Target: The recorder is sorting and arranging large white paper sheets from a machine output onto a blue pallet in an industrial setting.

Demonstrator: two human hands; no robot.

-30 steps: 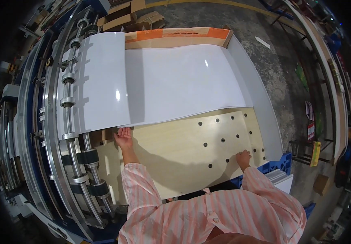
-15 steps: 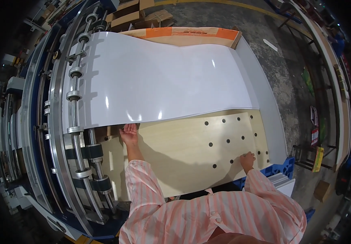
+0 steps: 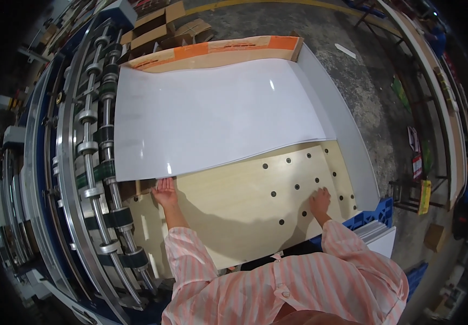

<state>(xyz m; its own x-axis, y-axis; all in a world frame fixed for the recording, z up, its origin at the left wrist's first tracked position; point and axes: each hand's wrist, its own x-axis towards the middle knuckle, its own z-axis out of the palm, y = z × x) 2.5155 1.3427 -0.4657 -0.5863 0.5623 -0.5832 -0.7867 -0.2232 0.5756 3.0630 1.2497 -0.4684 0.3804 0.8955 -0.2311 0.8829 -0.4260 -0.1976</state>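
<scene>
A large glossy white sheet [image 3: 217, 114] lies over other white sheets and spans the far part of a pale wooden board [image 3: 223, 195]. Its left end bends down beside the machine's rollers. At the near left corner of the sheet, my left hand [image 3: 164, 194] is palm up, fingers stretched out, the tips at or just under the near edge. No grip on the sheet shows. My right hand [image 3: 319, 202] hovers over or rests on the board's right part among round black studs [image 3: 297, 187], fingers apart and holding nothing.
On the left runs a machine with metal roller shafts [image 3: 88, 146] and dark green belts. A cardboard wall with orange bands [image 3: 223, 50] stands behind the sheets, a grey side panel [image 3: 347, 119] to the right. A blue plastic pallet [image 3: 372, 212] and stacked white boards [image 3: 380, 238] are near right.
The sheet's left end has come out from the rollers and dropped beside them. My right hand has moved left and farther from me over the board. The view has shifted slightly.
</scene>
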